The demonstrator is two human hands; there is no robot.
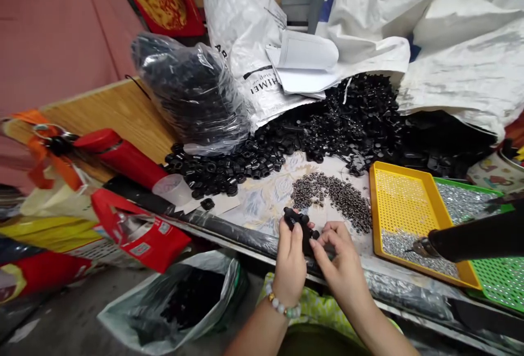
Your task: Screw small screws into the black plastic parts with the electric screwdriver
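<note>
My left hand grips a small black plastic part at the table's near edge, just below a heap of tiny dark metal pieces. My right hand touches the same black part from the right with its fingertips. A beaded bracelet circles my left wrist. Behind lies a pile of black ring-shaped parts and a larger spill of black parts from a white sack.
A yellow perforated tray holding small silver pieces and a green tray sit to the right, with a black tool over them. A clear bag of black parts, a small plastic cup, red bags and a floor bag are at the left.
</note>
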